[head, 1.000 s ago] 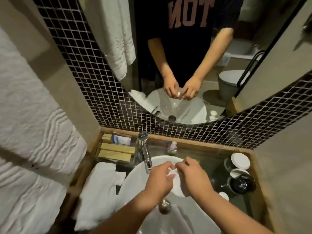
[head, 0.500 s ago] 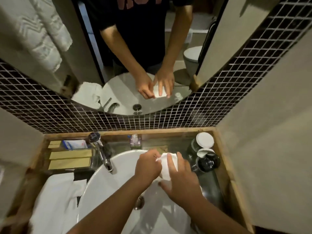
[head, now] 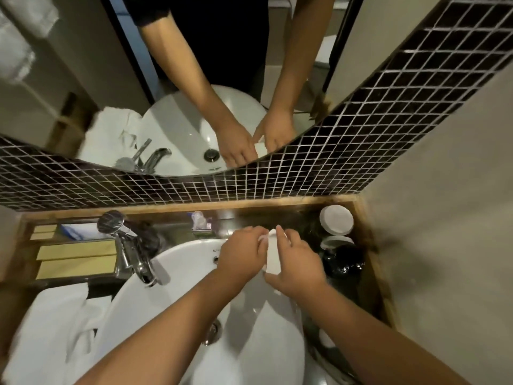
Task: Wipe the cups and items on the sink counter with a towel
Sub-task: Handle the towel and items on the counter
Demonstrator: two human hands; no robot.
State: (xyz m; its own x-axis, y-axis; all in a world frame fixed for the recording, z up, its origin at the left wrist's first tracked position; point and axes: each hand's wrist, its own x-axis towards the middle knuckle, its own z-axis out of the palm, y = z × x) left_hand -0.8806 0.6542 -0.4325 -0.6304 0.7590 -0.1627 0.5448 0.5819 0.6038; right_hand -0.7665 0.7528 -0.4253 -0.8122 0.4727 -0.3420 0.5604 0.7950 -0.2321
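Head view: both hands, left hand [head: 243, 252] and right hand [head: 295, 263], grip the white cup [head: 272, 257] over the basin [head: 183, 276]; a slip could chip it!

left hand [head: 241, 254] fingers curled | right hand [head: 295, 266] fingers curled, hands touching

**Quick count at the sink**

We've got two hands, left [head: 241, 252] and right [head: 295, 269], one white cup [head: 272, 258] between them, one basin [head: 194, 301], one faucet [head: 130, 251], one folded towel [head: 55, 329], two white round lids [head: 336, 220] and two tan boxes [head: 76, 258].
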